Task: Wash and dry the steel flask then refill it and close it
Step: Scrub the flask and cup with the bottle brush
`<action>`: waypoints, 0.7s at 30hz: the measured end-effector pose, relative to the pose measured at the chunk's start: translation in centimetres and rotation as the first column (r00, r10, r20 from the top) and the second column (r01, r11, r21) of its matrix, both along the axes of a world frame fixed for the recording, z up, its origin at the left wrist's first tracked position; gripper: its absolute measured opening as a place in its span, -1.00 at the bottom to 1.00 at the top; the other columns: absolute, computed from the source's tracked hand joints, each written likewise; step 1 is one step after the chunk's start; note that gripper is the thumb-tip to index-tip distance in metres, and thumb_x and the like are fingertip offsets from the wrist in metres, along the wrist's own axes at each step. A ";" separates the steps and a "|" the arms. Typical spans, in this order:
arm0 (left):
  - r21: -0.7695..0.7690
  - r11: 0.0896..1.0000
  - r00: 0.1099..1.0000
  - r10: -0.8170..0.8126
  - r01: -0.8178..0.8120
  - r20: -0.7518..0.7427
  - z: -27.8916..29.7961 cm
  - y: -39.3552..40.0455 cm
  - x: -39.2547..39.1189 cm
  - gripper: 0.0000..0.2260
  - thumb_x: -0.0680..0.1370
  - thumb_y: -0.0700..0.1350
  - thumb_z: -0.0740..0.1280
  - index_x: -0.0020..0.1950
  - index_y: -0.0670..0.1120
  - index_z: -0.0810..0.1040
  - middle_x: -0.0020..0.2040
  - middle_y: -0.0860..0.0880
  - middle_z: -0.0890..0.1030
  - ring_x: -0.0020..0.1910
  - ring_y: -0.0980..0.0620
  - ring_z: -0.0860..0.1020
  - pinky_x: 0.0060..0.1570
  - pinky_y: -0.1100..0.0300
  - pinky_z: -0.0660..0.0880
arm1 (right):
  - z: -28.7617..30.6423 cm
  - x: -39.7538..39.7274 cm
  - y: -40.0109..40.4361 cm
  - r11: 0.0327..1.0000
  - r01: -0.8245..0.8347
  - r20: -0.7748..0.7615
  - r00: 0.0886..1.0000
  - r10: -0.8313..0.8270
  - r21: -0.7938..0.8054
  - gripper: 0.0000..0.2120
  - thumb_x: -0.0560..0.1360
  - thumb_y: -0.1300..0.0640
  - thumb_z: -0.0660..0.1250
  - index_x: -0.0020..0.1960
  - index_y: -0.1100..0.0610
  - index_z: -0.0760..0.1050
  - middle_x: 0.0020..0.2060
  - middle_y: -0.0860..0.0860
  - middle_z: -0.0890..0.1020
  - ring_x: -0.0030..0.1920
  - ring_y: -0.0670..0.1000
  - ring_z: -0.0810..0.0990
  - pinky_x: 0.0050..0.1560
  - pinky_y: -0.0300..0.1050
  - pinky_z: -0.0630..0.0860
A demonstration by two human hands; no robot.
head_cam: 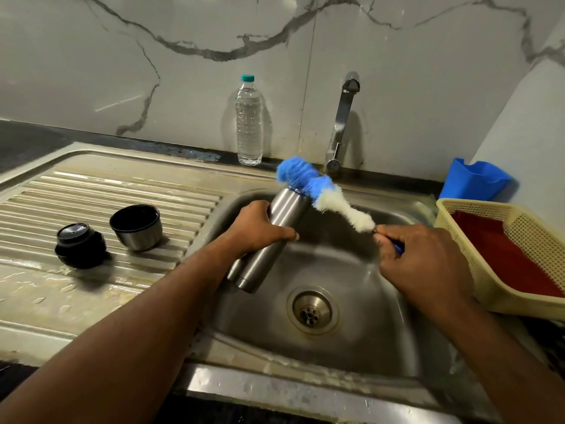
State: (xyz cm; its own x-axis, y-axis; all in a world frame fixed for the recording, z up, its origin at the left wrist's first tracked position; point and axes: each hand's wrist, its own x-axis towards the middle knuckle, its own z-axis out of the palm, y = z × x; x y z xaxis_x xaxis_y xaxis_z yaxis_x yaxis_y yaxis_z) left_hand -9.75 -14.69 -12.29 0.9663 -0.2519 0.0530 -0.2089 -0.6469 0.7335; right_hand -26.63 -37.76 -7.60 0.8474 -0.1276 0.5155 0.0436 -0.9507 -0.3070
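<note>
Far to the left of the left hand (258, 228), on the ribbed steel draining board (91, 191), stand two loose parts: one round black stopper (80, 243) and, just beside it on its right, one short steel cup with a dark inside (136, 226), mouth up. Neither touches the other. Behind that hand, against the marbled wall, stands one clear plastic water bottle with a teal cap (249, 120), upright and closed.

Over the steel sink basin (351, 347), the left hand is clamped round the one cylindrical steel flask (269, 240), fingers and thumb curled about its upper body. It is tilted, its open mouth pointing up and away, its base low toward the person and above the round drain (312, 310).

Just beyond the flask's mouth lies the blue end of one bottle brush with blue and white bristles (324, 191), which runs down to the right hand (428, 258). That hand pinches the brush's blue handle, its fingers closed tight on it.

Behind the right hand rises one steel tap (341, 123). To its right sit one blue plastic tub (477, 179) and one cream plastic basket (458, 228) holding a red cloth (504, 258).
</note>
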 end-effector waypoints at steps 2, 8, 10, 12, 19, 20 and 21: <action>-0.002 1.000 1.000 -0.021 0.021 0.002 0.0 0.1 0.0 -0.41 0.33 0.09 0.68 0.22 -0.03 0.49 0.03 0.02 0.60 -0.01 0.06 0.59 -0.05 0.18 0.57 | -0.2 0.1 0.2 0.999 -0.031 -0.025 0.999 0.031 -0.010 -0.86 0.57 0.13 0.40 0.05 0.08 0.72 -0.18 0.02 0.74 -0.20 0.01 0.66 -0.09 0.01 0.66; 0.052 0.998 0.999 -0.033 0.031 0.039 -0.2 0.2 0.0 -0.34 0.34 0.10 0.67 0.34 -0.06 0.51 0.13 -0.02 0.62 0.07 0.02 0.59 0.03 0.15 0.54 | -0.1 0.2 0.1 1.000 -0.028 -0.005 1.000 0.028 -0.013 -0.87 0.58 0.14 0.39 0.03 0.09 0.72 -0.17 0.04 0.74 -0.19 0.03 0.67 -0.09 -0.08 0.60; 0.044 0.999 0.999 -0.028 0.027 0.043 -0.2 0.1 0.1 -0.35 0.35 0.09 0.67 0.34 -0.07 0.51 0.15 -0.03 0.63 0.09 0.01 0.59 0.07 0.12 0.56 | -0.1 0.1 0.3 0.999 -0.043 -0.027 0.999 0.043 -0.001 -0.87 0.57 0.14 0.40 0.02 0.09 0.73 -0.17 0.04 0.75 -0.18 0.05 0.68 -0.06 0.00 0.65; 0.060 0.998 0.998 -0.017 0.013 0.060 -0.2 0.0 0.2 -0.32 0.32 0.12 0.67 0.34 -0.08 0.53 0.15 -0.04 0.63 0.08 -0.01 0.60 0.06 0.11 0.57 | -0.1 0.1 0.2 1.000 -0.003 -0.015 1.000 0.003 0.003 -0.85 0.58 0.12 0.38 0.06 0.07 0.72 -0.16 0.02 0.74 -0.18 0.01 0.66 -0.08 -0.03 0.63; -0.006 0.999 0.997 -0.050 0.050 -0.057 -0.3 0.0 0.8 -0.43 0.39 0.00 0.61 0.32 -0.09 0.51 0.10 -0.06 0.63 -0.01 0.04 0.60 -0.14 0.21 0.50 | -0.1 0.3 -0.4 1.000 -0.003 -0.025 1.000 0.003 0.004 -0.85 0.57 0.10 0.38 0.02 0.05 0.72 -0.20 -0.01 0.73 -0.22 -0.03 0.64 -0.10 0.01 0.65; -0.016 0.998 0.995 -0.061 0.060 -0.081 -0.3 -0.1 0.8 -0.45 0.40 -0.01 0.60 0.32 -0.09 0.50 0.09 -0.07 0.62 -0.01 0.04 0.60 -0.12 0.19 0.53 | -0.2 0.4 -0.4 1.000 -0.007 -0.034 0.999 0.007 0.000 -0.86 0.57 0.09 0.37 0.00 0.05 0.72 -0.21 0.00 0.73 -0.22 -0.02 0.64 -0.11 0.04 0.66; -0.028 0.997 0.992 -0.071 0.068 -0.100 -0.3 -0.1 0.8 -0.46 0.42 -0.03 0.59 0.32 -0.09 0.48 0.10 -0.07 0.62 0.00 0.02 0.61 -0.07 0.16 0.56 | -0.2 0.4 -0.4 1.000 -0.007 -0.051 0.999 0.007 0.006 -0.86 0.57 0.09 0.38 0.00 0.06 0.72 -0.20 0.01 0.73 -0.20 0.01 0.66 -0.09 0.07 0.66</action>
